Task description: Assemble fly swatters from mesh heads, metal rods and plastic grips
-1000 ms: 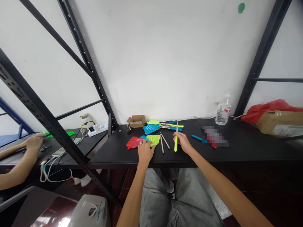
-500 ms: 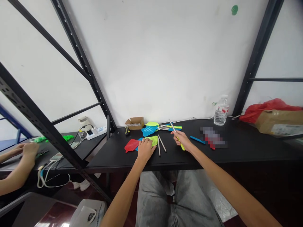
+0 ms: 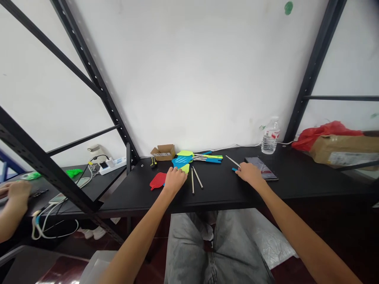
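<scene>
My left hand [image 3: 176,178] is closed on a yellow-green fly swatter head [image 3: 185,168], whose right edge shows past the fingers. Partly under that hand lies a red swatter head [image 3: 158,180], with a sliver of blue beside it. Two metal rods [image 3: 197,177] rest to the right. My right hand [image 3: 250,174] is closed around a swatter handle, mostly hidden by the hand; its thin metal rod [image 3: 233,161] points up and left. A blue handle [image 3: 234,169] pokes out by those fingers. Behind lie blue and yellow-green swatters [image 3: 182,160] with metal shafts.
A phone [image 3: 268,173] lies beside my right hand. Farther back stand a water bottle [image 3: 270,136] and an open cardboard box [image 3: 163,153], with a yellow-black cutter [image 3: 153,162] near it. Shelf posts [image 3: 111,106] frame the black table [image 3: 219,193]. At left are a co-worker's hands [image 3: 17,193].
My right hand has moved right and lowered with the metal-rod handle, toward the blue handle and phone. The yellow-green head under my left hand has tilted up. The view has shifted slightly.
</scene>
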Action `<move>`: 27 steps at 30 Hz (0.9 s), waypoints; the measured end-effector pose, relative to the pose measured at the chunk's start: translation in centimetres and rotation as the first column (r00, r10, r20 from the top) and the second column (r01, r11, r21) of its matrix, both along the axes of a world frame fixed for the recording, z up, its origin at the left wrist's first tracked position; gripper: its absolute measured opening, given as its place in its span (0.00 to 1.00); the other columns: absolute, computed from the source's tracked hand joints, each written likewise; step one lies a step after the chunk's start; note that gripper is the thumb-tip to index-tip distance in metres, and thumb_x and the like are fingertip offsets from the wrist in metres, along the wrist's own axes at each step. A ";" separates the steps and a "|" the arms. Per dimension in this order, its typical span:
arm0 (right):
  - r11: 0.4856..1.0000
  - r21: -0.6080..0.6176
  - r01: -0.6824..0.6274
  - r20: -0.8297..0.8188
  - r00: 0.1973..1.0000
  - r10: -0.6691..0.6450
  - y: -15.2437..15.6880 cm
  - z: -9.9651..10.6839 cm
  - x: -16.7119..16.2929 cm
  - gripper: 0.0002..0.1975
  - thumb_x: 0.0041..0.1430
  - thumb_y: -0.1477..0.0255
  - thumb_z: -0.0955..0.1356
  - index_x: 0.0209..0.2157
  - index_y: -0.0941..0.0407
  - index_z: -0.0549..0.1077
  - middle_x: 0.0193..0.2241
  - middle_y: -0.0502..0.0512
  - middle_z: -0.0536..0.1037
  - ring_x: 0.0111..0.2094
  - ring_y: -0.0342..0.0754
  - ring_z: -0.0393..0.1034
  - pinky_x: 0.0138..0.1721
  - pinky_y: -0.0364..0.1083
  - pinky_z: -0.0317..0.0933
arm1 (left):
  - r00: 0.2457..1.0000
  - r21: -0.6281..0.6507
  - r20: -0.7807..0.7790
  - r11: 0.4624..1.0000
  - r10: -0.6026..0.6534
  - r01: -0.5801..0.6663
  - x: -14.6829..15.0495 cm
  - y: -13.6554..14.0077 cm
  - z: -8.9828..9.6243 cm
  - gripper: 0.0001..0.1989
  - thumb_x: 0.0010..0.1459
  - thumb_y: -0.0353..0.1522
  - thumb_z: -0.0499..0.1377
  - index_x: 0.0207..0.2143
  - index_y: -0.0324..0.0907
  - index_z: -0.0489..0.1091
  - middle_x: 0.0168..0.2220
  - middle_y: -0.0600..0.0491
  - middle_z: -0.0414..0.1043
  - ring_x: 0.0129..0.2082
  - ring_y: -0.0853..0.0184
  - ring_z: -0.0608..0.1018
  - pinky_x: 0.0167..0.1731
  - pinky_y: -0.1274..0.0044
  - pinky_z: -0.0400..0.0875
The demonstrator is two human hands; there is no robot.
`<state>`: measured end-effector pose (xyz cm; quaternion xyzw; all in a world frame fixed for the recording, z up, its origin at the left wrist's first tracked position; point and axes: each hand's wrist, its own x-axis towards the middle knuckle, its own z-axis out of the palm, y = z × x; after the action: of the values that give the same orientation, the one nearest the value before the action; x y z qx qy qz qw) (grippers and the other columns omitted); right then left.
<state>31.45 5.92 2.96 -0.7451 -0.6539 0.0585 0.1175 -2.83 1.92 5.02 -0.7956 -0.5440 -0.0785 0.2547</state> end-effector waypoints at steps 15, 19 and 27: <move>0.975 0.176 -0.134 0.026 0.991 0.131 -0.3 0.1 -4.4 0.15 0.63 0.59 0.62 0.41 0.52 0.74 0.37 0.61 0.78 0.38 0.57 0.74 0.35 0.49 0.60 | -0.085 -0.093 0.992 0.995 0.095 0.036 -0.8 3.1 0.1 0.05 0.54 0.32 0.57 0.33 0.40 0.66 0.29 0.49 0.74 0.25 0.63 0.79 0.24 0.77 0.69; 0.900 0.372 -0.227 0.029 0.972 0.233 -1.1 -0.4 -5.1 0.16 0.67 0.60 0.57 0.43 0.51 0.72 0.40 0.57 0.78 0.37 0.52 0.74 0.31 0.45 0.56 | -0.552 0.021 0.831 0.987 0.073 0.162 0.5 3.8 -2.2 0.18 0.47 0.27 0.61 0.39 0.42 0.57 0.26 0.55 0.72 0.25 0.63 0.81 0.26 0.77 0.73; 0.780 0.486 -0.396 0.117 0.913 0.390 -2.3 -1.6 -7.9 0.18 0.70 0.61 0.53 0.47 0.50 0.69 0.42 0.54 0.78 0.38 0.49 0.73 0.29 0.44 0.51 | -0.644 0.145 0.763 0.957 0.052 0.250 0.9 2.9 -3.9 0.41 0.41 0.23 0.66 0.55 0.49 0.49 0.36 0.54 0.76 0.29 0.64 0.82 0.30 0.75 0.77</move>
<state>23.53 3.60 1.37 -0.5366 -0.7877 -0.0930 0.2880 -1.94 4.80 1.11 -0.3448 -0.3654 -0.7323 -0.4598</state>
